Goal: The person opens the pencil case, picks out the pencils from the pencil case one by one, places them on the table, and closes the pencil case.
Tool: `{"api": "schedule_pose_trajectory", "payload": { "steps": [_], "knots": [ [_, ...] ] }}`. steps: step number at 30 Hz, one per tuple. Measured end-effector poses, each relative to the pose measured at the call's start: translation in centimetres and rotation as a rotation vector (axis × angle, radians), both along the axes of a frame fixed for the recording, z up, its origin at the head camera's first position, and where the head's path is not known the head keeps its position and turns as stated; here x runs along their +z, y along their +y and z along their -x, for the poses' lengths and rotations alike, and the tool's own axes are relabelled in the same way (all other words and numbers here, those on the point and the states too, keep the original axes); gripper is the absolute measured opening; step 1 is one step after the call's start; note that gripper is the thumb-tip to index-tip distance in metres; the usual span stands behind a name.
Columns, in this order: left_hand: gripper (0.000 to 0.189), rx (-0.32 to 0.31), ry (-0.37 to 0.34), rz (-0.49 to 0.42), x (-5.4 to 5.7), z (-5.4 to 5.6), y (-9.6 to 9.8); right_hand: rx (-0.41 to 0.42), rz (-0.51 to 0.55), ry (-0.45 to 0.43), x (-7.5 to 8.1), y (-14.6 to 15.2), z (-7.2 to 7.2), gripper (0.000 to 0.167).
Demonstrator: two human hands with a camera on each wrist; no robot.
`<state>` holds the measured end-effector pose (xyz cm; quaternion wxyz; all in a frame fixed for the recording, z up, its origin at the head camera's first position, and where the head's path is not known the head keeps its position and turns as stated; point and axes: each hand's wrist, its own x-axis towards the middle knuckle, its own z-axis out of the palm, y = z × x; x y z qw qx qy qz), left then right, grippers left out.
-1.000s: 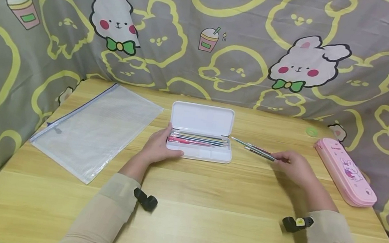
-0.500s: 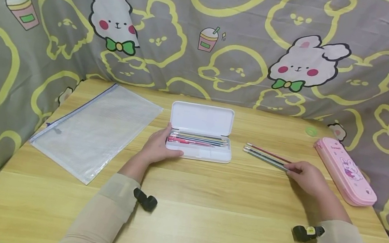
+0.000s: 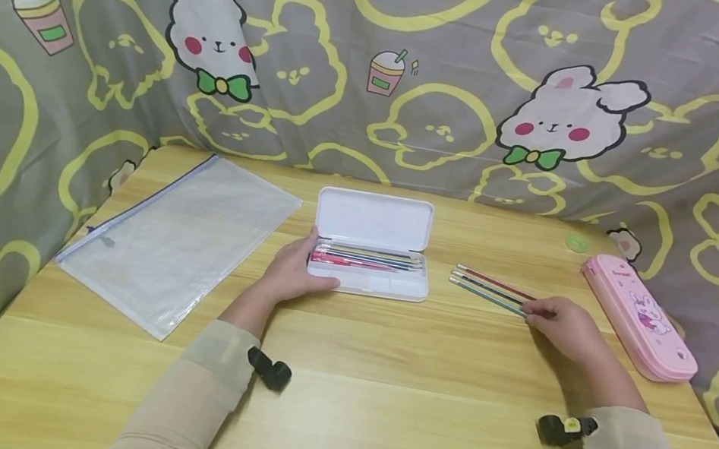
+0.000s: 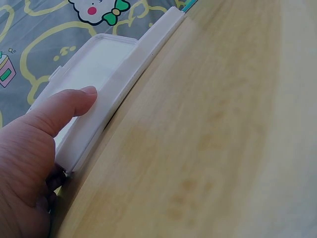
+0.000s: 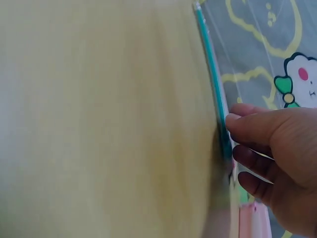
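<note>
A white pencil box [image 3: 374, 220] lies with its lid up at the table's middle, with several pencils [image 3: 372, 257] and a red pen-like stick inside. My left hand [image 3: 293, 270] grips its left end; in the left wrist view the thumb [image 4: 79, 101] lies over the front wall. To the right, a red pencil [image 3: 496, 280], a dark pencil [image 3: 491, 288] and a teal pencil [image 3: 486, 295] lie fanned, eraser ends toward the box. My right hand [image 3: 567, 329] pinches their near ends with thumb and forefinger, which hide those ends. The teal pencil [image 5: 212, 64] shows nearest in the right wrist view.
A pink zipped pencil case [image 3: 639, 317] lies at the right edge, with a green ring [image 3: 576, 243] behind it. On the left is a clear mesh zip pouch [image 3: 180, 245]. A patterned cloth [image 3: 449, 76] stands around the wooden table's back and sides.
My right hand has moved right and toward me with the pencils, and they have fanned from a tight bunch into separate ones. The left hand and box stay put.
</note>
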<state>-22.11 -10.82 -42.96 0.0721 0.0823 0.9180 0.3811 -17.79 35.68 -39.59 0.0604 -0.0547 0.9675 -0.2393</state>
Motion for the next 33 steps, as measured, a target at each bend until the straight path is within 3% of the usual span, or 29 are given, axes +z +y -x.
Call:
{"api": "schedule_pose_trajectory", "payload": {
  "steps": [8,17,26,33],
  "knots": [
    [0.119,-0.004,0.008,0.002,-0.1,0.1,-0.1,0.044,0.049,0.076,1.1,-3.7,1.9,0.031],
    [0.118,-0.010,0.006,0.006,-0.2,0.2,-0.1,0.121,0.100,0.074,2.0,-9.8,4.3,0.028],
    [0.120,-0.001,-0.001,-0.006,-0.4,0.3,-0.2,0.162,0.179,0.047,1.6,-15.2,6.1,0.027],
    [0.120,-0.006,0.000,-0.003,-0.3,0.2,-0.1,0.187,0.156,0.005,0.7,-17.7,7.3,0.026]
  ]
}}
